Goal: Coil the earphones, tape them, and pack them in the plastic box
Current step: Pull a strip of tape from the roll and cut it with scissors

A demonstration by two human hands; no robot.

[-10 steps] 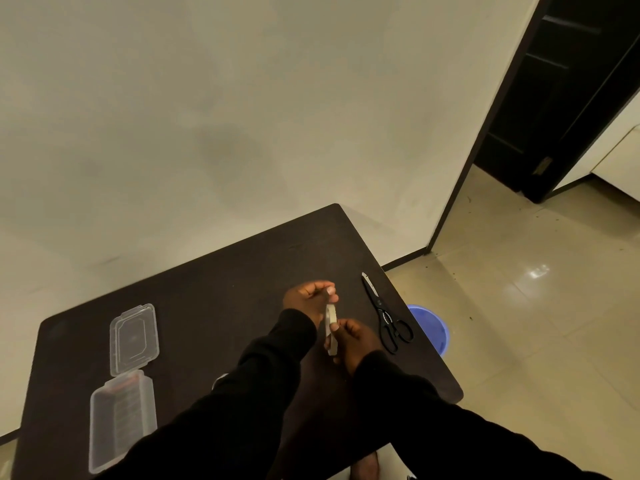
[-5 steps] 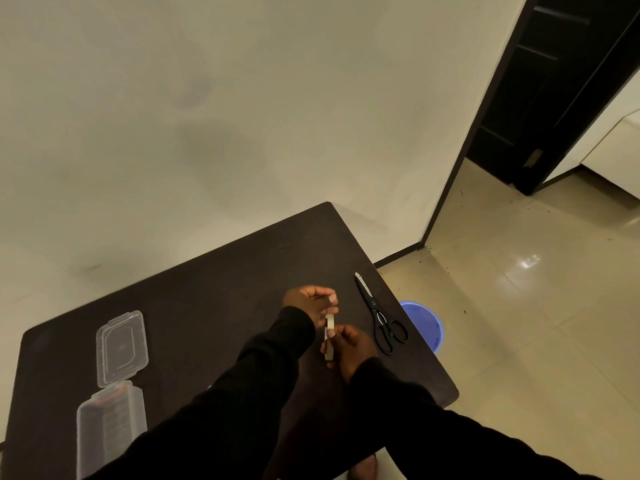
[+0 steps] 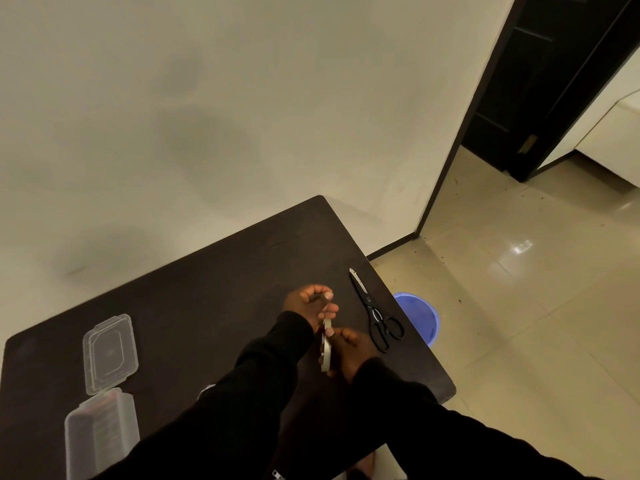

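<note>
My right hand (image 3: 351, 353) grips a pale roll of tape (image 3: 326, 355), seen edge-on above the dark table (image 3: 214, 292). Just beyond it, my left hand (image 3: 306, 304) pinches the strip end at the top of the roll. The clear plastic box (image 3: 100, 434) lies open at the table's left, its hinged lid (image 3: 110, 353) flat behind it. A small white patch (image 3: 207, 390), possibly the earphones, peeks out beside my left sleeve; the rest is hidden.
Black scissors (image 3: 375, 315) lie near the table's right edge, blades pointing away from me. A blue bucket (image 3: 420, 318) stands on the tiled floor just past that edge. A wall runs behind the table, and a dark doorway (image 3: 554, 81) opens at the right.
My view has shifted slightly. Both hands stay together on the tape, and my left fingers have lifted a little away from the roll.
</note>
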